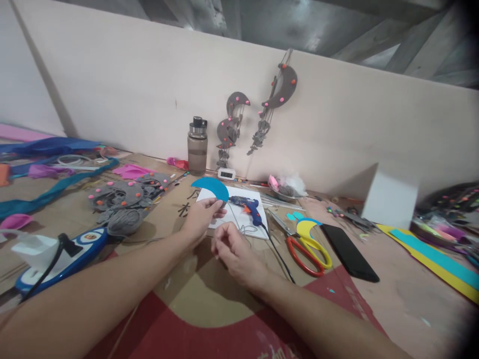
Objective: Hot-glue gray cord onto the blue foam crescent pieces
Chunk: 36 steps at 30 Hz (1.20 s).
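In my left hand (pixel 200 219) a blue crescent-shaped cutout (pixel 214 187) is pinched by one end, its curve pointing up and left. My right hand (pixel 232 252) hovers just below and to the right, fingers curled together; whatever they hold, if anything, is too small to make out. Beyond the hands a blue glue gun (pixel 254 212) with an orange trigger lies on a white sheet (pixel 239 193). Thin grey yarn (pixel 249 229) loops over the sheet beside my right hand. A ball of grey yarn (pixel 123 220) rests to the left.
Scissors (pixel 305 247) with red and yellow handles and a black phone (pixel 350 252) lie at the right. A blue power strip (pixel 84 249) is at the left. A water bottle (pixel 197 147) stands by the wall, where grey crescent decorations (pixel 286 87) hang.
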Tool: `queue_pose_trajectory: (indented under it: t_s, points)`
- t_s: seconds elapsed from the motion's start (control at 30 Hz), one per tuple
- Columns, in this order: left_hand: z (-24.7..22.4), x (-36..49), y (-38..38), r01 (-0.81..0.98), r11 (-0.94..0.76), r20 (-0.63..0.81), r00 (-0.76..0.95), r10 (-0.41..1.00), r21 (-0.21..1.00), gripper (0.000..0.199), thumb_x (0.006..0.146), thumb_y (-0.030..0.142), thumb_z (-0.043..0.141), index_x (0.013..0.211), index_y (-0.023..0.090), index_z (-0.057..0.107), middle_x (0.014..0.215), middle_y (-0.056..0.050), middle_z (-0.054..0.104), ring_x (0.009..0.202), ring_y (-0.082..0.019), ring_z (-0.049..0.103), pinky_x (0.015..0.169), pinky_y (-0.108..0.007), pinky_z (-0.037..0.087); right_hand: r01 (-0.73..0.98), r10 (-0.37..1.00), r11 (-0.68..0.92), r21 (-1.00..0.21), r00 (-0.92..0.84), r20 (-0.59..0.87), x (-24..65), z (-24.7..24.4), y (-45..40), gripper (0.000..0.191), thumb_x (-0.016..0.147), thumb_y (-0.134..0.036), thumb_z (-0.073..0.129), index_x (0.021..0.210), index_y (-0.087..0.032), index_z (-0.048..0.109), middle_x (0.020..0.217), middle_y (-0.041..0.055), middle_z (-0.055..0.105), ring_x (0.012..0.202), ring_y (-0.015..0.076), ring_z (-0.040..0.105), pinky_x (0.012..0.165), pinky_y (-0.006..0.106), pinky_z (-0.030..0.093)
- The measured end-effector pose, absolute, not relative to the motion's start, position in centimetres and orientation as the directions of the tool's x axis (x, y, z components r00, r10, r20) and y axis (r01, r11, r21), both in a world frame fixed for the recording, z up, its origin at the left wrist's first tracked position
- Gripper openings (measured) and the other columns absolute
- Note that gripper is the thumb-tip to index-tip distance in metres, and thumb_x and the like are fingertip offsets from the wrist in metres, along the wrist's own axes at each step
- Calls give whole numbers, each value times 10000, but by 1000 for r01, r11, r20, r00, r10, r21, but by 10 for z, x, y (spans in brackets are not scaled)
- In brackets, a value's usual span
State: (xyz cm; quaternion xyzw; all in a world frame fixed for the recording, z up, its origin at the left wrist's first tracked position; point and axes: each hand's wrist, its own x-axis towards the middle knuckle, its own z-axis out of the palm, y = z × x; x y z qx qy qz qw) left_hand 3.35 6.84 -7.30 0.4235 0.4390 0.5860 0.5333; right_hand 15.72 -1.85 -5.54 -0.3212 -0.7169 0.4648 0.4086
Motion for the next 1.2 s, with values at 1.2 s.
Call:
queue_pose_trajectory:
  t_s: [1.2]
  points:
    - [-56,39,48,-502,-49,137,140,981,864,206,695,287,706,771,131,595,639,8,585,559,-57,537,530,-161,411,581,858,498,-643,-225,461,184,-44,15,283,901,-313,366,760,-207,587,755,5,615,713,135,550,665,248,388]
